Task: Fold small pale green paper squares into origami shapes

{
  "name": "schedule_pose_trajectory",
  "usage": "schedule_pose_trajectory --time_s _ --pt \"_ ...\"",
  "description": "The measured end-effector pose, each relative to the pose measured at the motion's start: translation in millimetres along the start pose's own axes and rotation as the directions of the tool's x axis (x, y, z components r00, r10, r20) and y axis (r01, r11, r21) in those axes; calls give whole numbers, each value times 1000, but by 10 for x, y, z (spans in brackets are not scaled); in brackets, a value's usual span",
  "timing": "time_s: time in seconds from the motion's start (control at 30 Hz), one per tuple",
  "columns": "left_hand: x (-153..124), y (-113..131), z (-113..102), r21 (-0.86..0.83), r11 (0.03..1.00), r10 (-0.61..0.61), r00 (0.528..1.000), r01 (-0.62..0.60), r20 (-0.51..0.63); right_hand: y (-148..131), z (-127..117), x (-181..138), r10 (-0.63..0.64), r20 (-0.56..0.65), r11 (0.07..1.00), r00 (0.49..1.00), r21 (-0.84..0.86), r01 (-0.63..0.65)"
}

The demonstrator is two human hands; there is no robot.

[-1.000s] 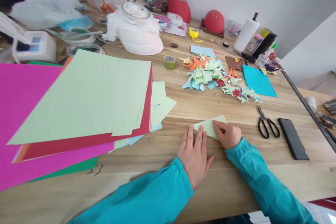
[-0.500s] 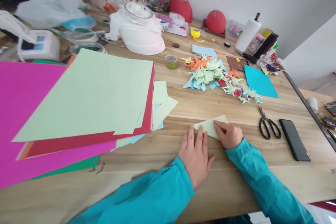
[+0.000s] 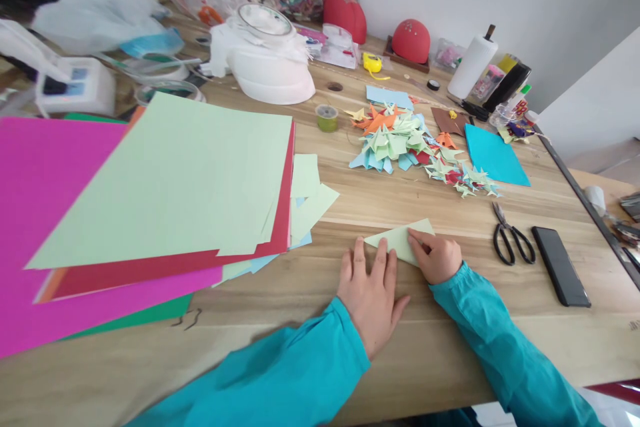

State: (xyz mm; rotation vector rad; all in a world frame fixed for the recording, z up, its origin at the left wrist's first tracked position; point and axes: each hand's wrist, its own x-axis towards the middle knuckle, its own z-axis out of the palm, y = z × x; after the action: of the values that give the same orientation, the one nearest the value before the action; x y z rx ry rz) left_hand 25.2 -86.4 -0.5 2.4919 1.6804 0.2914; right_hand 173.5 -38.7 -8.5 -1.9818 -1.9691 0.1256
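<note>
A small pale green folded paper (image 3: 397,238) lies on the wooden table (image 3: 450,333) in front of me. My left hand (image 3: 371,290) rests flat on the table, fingers stretched out, with its fingertips on the paper's near left edge. My right hand (image 3: 436,255) has its fingers curled and presses down on the paper's right part with the fingertips. Both arms wear teal sleeves.
A stack of large coloured sheets (image 3: 150,193) lies at the left. A pile of folded paper shapes (image 3: 405,143) sits further back, next to a blue sheet (image 3: 495,157). Scissors (image 3: 510,235) and a black phone (image 3: 560,265) lie at the right. Clutter fills the far edge.
My left hand has slid slightly left along the paper's edge. The right hand and the paper have barely moved.
</note>
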Motion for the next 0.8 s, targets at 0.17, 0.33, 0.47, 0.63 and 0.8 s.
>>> schedule_pose_trajectory --time_s 0.17,0.33,0.47,0.63,0.8 --pt "-14 12 -1 15 1000 -4 1000 5 -26 5 -11 2 -15 16 1000 1000 1 15" --pt "-18 21 27 25 999 23 1000 -22 -20 4 -3 0 -5 3 1000 1000 -3 5" --pt "-11 19 29 23 999 23 1000 -23 -8 2 2 -1 -6 1 1000 1000 4 6" --pt "-8 12 14 24 1000 20 1000 -20 -16 -6 -2 2 -1 5 1000 1000 -20 1" --pt "-3 9 -8 27 999 23 1000 -23 -6 -11 -20 3 -3 27 1000 1000 -29 4"
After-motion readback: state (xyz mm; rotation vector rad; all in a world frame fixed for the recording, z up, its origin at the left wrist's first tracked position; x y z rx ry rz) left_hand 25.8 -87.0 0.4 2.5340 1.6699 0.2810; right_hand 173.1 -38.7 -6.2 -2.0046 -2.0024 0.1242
